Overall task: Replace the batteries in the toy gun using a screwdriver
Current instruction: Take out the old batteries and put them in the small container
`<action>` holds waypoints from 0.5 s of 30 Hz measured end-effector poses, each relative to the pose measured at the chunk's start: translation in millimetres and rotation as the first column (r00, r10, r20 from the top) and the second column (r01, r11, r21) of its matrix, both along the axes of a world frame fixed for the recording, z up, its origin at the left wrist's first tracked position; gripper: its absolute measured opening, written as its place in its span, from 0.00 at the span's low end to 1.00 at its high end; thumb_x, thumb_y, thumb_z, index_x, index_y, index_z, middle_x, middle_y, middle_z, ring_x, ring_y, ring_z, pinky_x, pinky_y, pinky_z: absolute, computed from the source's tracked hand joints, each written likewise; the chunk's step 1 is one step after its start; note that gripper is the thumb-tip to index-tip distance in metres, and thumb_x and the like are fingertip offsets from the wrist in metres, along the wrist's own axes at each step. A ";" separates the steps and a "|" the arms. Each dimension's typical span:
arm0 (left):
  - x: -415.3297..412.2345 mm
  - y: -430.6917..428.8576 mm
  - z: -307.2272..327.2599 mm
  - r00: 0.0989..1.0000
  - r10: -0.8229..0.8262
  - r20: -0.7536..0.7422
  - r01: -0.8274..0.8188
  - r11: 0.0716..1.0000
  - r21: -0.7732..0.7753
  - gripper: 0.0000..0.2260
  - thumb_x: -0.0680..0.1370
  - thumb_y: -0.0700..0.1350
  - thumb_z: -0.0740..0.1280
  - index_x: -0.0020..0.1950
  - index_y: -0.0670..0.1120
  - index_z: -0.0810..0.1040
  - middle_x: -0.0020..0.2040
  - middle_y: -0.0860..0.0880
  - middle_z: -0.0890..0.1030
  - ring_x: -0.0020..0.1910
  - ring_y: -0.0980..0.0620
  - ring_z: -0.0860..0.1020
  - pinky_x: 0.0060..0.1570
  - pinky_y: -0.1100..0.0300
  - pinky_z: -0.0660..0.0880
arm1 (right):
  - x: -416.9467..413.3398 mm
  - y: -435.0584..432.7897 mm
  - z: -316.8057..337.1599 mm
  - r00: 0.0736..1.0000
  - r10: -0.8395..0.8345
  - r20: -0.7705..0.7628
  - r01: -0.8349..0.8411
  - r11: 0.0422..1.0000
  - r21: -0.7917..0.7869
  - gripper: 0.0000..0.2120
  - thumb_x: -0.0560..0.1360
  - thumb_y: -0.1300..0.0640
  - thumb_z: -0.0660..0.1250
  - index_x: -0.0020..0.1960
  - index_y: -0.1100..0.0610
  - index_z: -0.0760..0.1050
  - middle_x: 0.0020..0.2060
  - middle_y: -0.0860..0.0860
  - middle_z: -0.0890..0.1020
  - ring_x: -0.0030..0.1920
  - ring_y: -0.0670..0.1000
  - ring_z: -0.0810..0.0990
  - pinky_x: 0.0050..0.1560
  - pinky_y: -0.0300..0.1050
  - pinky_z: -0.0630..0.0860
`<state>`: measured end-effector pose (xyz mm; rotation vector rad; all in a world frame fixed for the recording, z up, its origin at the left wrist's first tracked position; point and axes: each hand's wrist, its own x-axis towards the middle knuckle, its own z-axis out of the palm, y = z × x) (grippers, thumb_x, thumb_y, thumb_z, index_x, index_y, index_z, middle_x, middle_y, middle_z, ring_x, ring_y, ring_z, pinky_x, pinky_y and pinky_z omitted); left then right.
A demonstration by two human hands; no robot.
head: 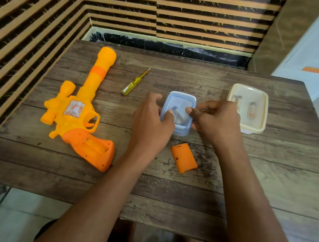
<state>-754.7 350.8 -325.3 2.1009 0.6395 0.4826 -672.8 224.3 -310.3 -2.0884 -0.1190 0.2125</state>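
Note:
The orange and yellow toy gun (77, 110) lies at the left of the wooden table (250, 179), its handle's battery bay open and showing no batteries. Its orange cover (183, 157) rests near the middle, with a small screw (169, 161) beside it. A yellow screwdriver (134, 82) lies farther back. Both hands grip a small blue lidded container (179, 111) holding batteries: my left hand (152, 121) on its left edge, my right hand (216, 120) on its right edge.
A cream-coloured lidded container (248, 108) with batteries inside sits at the right rear of the table. A striped wall runs along the left and back. Tiled floor shows below the table's near edge.

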 end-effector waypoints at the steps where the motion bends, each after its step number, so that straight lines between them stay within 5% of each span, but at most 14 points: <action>1: 1.6 1.0 -1.7 1.000 0.014 -0.015 -0.014 1.000 -0.011 0.13 0.81 0.44 0.68 0.65 0.44 0.78 0.56 0.47 0.83 0.53 0.48 0.81 0.51 0.50 0.80 | 0.0 1.8 -1.3 1.000 -0.006 0.013 0.006 1.000 -0.005 0.07 0.72 0.52 0.81 0.42 0.55 0.85 0.34 0.53 0.86 0.37 0.52 0.87 0.45 0.54 0.86; 4: 3.3 1.6 -3.3 0.999 0.029 -0.023 -0.030 0.999 -0.045 0.07 0.82 0.44 0.67 0.55 0.43 0.82 0.50 0.48 0.84 0.49 0.50 0.82 0.44 0.56 0.77 | -2.0 5.9 -1.5 0.998 -0.012 0.062 0.014 1.000 -0.027 0.10 0.74 0.51 0.78 0.41 0.56 0.84 0.34 0.51 0.85 0.38 0.52 0.86 0.45 0.52 0.85; 7: 3.9 2.9 -2.4 0.999 0.053 -0.010 -0.053 0.995 -0.083 0.07 0.83 0.44 0.66 0.47 0.44 0.75 0.41 0.52 0.78 0.40 0.55 0.76 0.35 0.65 0.68 | -2.5 8.0 -5.0 0.998 -0.014 0.061 0.013 1.000 0.012 0.12 0.76 0.52 0.76 0.37 0.56 0.82 0.32 0.52 0.85 0.37 0.54 0.85 0.45 0.55 0.85; 12: 4.8 2.8 1.7 0.997 0.081 0.008 -0.078 0.980 -0.182 0.10 0.84 0.43 0.64 0.44 0.47 0.67 0.38 0.53 0.72 0.36 0.55 0.72 0.35 0.57 0.66 | -6.0 9.4 -4.1 0.994 0.013 0.112 -0.020 0.998 0.063 0.15 0.77 0.51 0.75 0.36 0.57 0.80 0.31 0.53 0.84 0.34 0.53 0.85 0.41 0.57 0.85; 15: 3.9 4.0 4.4 0.991 0.125 0.047 -0.106 0.951 -0.289 0.07 0.83 0.42 0.64 0.46 0.48 0.69 0.41 0.51 0.75 0.39 0.51 0.77 0.37 0.51 0.75 | -8.0 10.7 0.2 0.989 0.042 0.144 -0.053 0.995 0.079 0.15 0.76 0.51 0.76 0.34 0.56 0.79 0.31 0.54 0.84 0.33 0.53 0.84 0.40 0.56 0.84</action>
